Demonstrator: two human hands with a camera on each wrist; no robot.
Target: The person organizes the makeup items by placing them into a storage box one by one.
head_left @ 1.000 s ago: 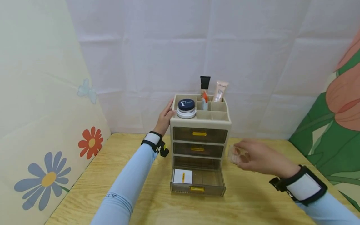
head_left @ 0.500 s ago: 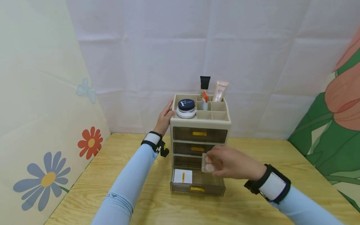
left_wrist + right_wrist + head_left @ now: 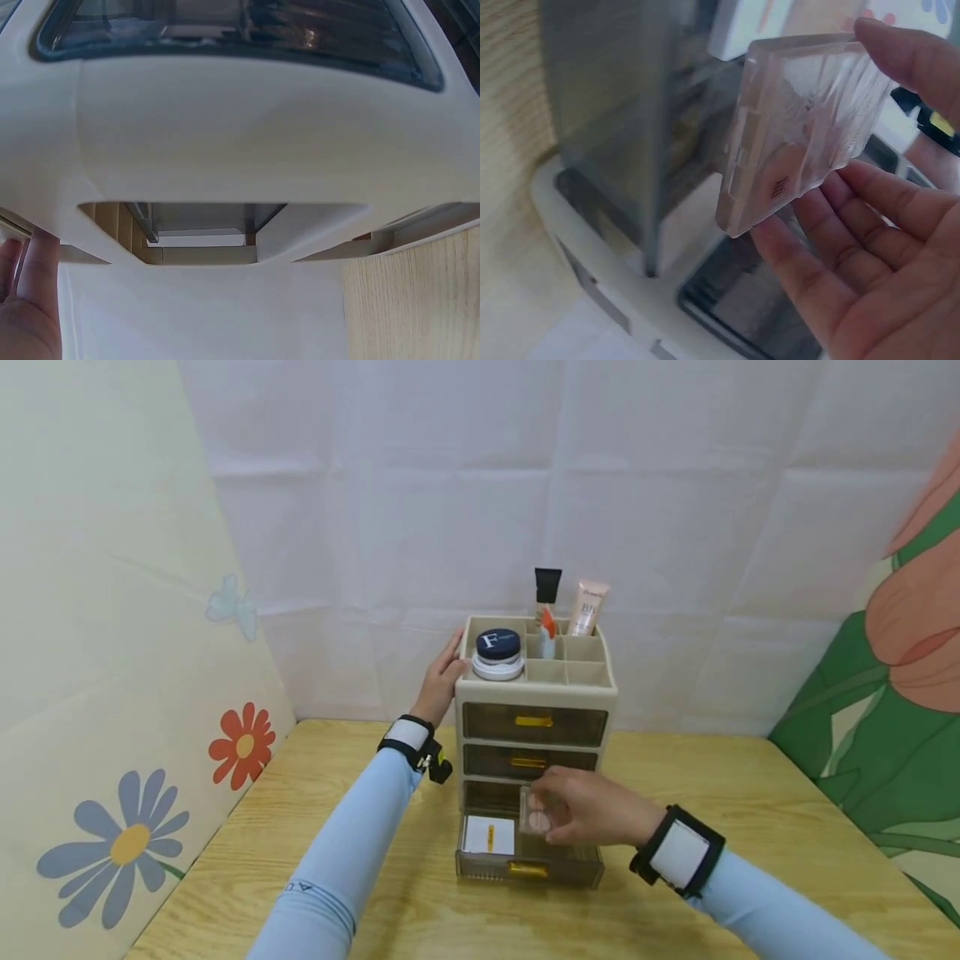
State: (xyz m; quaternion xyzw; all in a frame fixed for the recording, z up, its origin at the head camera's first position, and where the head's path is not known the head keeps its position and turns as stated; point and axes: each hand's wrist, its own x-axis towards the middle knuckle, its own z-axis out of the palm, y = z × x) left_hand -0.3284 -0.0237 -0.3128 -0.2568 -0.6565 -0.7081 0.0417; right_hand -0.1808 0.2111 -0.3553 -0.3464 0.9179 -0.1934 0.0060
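Observation:
A beige organizer point(image 3: 536, 689) with three smoky drawers stands on the wooden table point(image 3: 750, 827). Its bottom drawer point(image 3: 529, 847) is pulled out and holds a white card point(image 3: 488, 834). My right hand point(image 3: 581, 807) pinches a clear square compact point(image 3: 535, 811) with pink powder, just above the open drawer; in the right wrist view the compact point(image 3: 799, 127) lies tilted between fingers and thumb. My left hand point(image 3: 441, 675) rests flat against the organizer's left side, near the top; in the left wrist view its fingers point(image 3: 34, 289) touch the organizer's body point(image 3: 247, 142).
On top of the organizer sit a blue-lidded jar point(image 3: 497, 653), a black-capped tube point(image 3: 547, 596), a pink tube point(image 3: 586, 607) and a small orange-tipped bottle point(image 3: 548, 635). A floral panel point(image 3: 135, 693) stands left, a green floral one point(image 3: 892, 693) right, a white cloth behind.
My right hand has carried the compact leftward from beside the organizer to just above the open bottom drawer. The left hand has stayed on the organizer's side.

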